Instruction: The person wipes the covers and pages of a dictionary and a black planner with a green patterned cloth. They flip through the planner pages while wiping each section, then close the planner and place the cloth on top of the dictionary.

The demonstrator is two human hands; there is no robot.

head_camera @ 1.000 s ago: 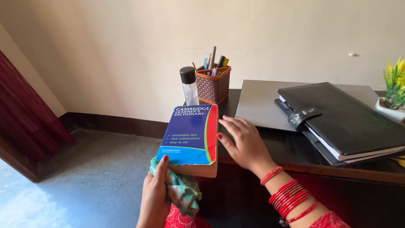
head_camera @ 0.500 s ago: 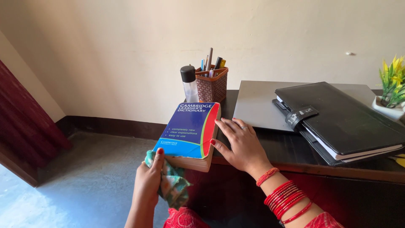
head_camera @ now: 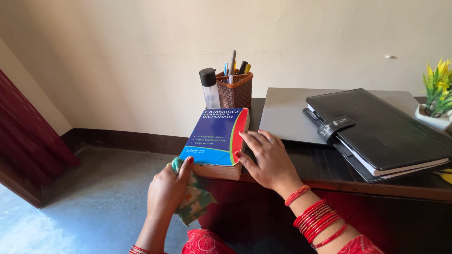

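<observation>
Pen holder (head_camera: pixel 234 91), bottle (head_camera: pixel 209 87), laptop (head_camera: pixel 287 115), folder (head_camera: pixel 381 129), plant (head_camera: pixel 438 91).

Book (head_camera: pixel 217 136) on desk (head_camera: pixel 329 174) edge, pen holder (head_camera: pixel 235 90) behind, folder (head_camera: pixel 381 129) right.

blue/red book (head_camera: pixel 216 135), green patterned cloth (head_camera: pixel 194 200)

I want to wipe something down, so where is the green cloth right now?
The green cloth is bunched in the left hand, low in the head view, beside the near left corner of the blue book.
</observation>
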